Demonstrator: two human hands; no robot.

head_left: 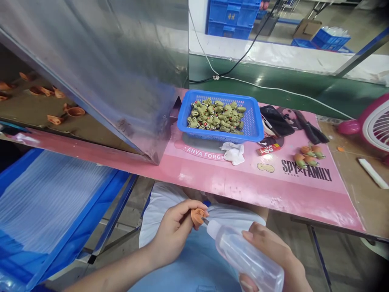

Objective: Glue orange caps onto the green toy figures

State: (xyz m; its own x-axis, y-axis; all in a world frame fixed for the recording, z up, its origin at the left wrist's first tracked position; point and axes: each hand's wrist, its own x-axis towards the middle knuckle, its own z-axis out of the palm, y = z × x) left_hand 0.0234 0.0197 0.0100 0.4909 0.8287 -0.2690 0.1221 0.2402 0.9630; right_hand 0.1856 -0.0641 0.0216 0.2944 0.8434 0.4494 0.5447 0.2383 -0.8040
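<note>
Over my lap, my left hand (173, 231) pinches a small orange cup-shaped part (197, 217), its hollow side facing up. My right hand (273, 253) is wrapped round a translucent squeeze bottle (243, 253), tilted so that its thin dark nozzle tip meets the orange part's hollow. Whether any liquid comes out is too small to tell. Beyond my hands, a blue basket (257, 117) on the pink mat holds many small olive-green figure parts (217, 115). Several orange-and-green pieces (310, 156) stand together on the mat's right side.
A metal housing (121, 73) rises at left, with orange parts (75, 111) on a brown belt inside. On the pink mat (212, 174) lie a crumpled white tissue (234, 153), a red packet (269, 149) and a phone (276, 120). A pink fan (377, 123) stands right; a blue bin (112, 190) sits lower left.
</note>
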